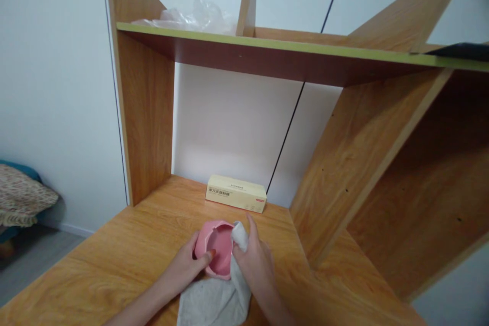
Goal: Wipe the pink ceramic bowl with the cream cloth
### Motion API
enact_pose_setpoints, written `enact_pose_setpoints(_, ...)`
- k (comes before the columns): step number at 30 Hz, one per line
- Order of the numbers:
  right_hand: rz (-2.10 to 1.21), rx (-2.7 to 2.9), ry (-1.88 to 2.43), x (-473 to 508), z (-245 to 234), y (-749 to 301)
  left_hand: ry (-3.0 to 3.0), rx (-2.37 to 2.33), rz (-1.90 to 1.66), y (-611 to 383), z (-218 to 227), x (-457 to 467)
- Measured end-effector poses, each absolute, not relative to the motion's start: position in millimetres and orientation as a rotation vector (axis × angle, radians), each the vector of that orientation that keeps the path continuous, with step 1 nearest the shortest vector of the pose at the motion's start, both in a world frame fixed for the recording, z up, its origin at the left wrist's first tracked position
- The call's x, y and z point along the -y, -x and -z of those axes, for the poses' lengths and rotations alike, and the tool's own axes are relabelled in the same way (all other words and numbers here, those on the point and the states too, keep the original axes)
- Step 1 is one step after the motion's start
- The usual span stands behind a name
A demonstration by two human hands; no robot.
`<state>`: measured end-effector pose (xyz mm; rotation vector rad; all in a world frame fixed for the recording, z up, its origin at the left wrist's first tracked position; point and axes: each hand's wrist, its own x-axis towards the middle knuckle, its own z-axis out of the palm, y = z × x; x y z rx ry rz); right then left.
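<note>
A pink bowl (pixel 221 252) is tilted on its side above the wooden desk, its hollow facing me. My left hand (pixel 196 257) grips its left side, the thumb over the rim and the other fingers hidden behind. A grey cloth (pixel 214 303) hangs below the bowl and runs up its right side. My right hand (pixel 254 260) pinches a bunched part of that cloth against the bowl's right rim, with the index finger pointing up.
A long cream box (pixel 236 193) stands at the back of the wooden desk (pixel 153 229). Upright wooden panels (pixel 367 163) rise on both sides. Overhead, a shelf (pixel 290 48) carries a clear plastic bag (pixel 198 15). A patterned cloth (pixel 23 196) is at the far left.
</note>
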<state>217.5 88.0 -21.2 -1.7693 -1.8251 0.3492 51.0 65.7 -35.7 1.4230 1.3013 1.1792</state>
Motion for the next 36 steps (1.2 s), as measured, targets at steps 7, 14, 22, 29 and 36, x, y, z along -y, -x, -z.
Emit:
enact_pose_setpoints(7,-0.124,2.026,1.606,-91.0,3.4,-214.1,-1.418,-1.27,-1.158,-52.7,37.4,-67.2)
enact_pose_setpoints(14,-0.323,2.017,1.739,-106.1,11.4,-223.3,-1.382,-1.278,-1.203,-57.3,35.7,-66.1)
enact_pose_setpoints(22,-0.435,1.985,1.693,-116.2,23.2,-224.7,-1.46,-1.224,-1.204,-58.3,37.2,-66.9)
enact_pose_setpoints(29,0.081,2.157,1.66,-94.6,-3.7,-216.1,-1.502,-1.166,-1.206,-57.5,38.8,-66.8)
enact_pose_setpoints(36,-0.394,1.757,1.819,-85.0,22.0,-215.7,-1.486,-1.075,-1.201,-53.2,36.5,-66.2)
